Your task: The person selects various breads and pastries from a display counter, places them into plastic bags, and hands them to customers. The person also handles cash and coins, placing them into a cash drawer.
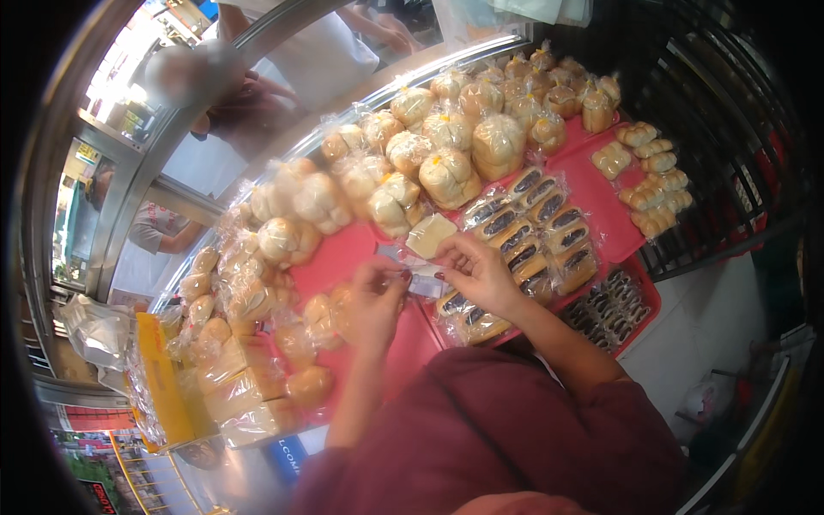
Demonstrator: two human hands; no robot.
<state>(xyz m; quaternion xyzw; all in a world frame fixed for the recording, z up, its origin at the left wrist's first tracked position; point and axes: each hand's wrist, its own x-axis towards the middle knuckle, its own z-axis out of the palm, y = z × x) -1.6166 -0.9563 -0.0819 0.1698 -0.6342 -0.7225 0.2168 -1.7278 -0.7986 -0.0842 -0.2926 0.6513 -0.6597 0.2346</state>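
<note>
Beyond a curved, shiny metal counter edge (322, 129), people stand on the far side, among them a person in a dark top (245, 120). Flat, pinkish-red plastic trays (333, 255) cover the counter, crowded with wrapped bread.

Over the middle of the trays, a small piece of thin, clear plastic film (422, 269) spans the gap between the person's two hands. The left hand (379, 285) is on the film's left, its thumb and fingers drawn together and pinching that end. The right hand (476, 270) is on the opposite side, its thumb and forefinger closed on the film's other end, so the film lies directly at the fingertips of both hands. How firm either pinch is, I cannot tell.

Just above the film, near the right fingertips, is a pale yellow, squarish flat piece (431, 235). Long, golden rolls with dark filling in clear wrapping (515, 236) lie in rows beneath and beyond the right hand. Just beside the left hand are rounded, golden buns in clear plastic (319, 319); farther left sit pale, block-shaped loaves in clear wrap (249, 382), next to an upright yellow panel (161, 369). Large, puffy, pale-golden bread in clear bags (451, 176) fills the far side, and small golden rolls (661, 190) are grouped at the right.
</note>
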